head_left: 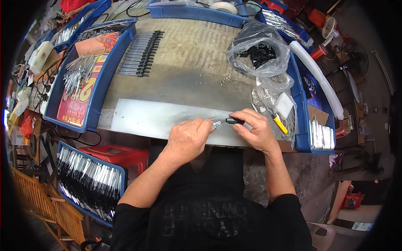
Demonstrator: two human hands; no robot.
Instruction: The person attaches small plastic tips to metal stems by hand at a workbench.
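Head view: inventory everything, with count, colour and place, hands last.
table: one, tan, centre
white sheet: one, white, near table edge
slim piece: one, clear and silver, over white sheet
black piece: one, black, beside slim piece
pens: many, clear-black, table's left and lower-left tray
metal bits: many, silvery, table centre
plastic bag: one, clear, table's right
black parts: several, black, inside bag
yellow-handled tool: one, yellow, table's near right
white block: one, white, beside tool
long roll: one, white, right
blue trays: six or more, blue, around table
red stool: one, red, lower left
outer clutter: uncounted, mixed, dim edges
left hand: one, bare, holding slim piece
right hand: one, bare, holding black piece
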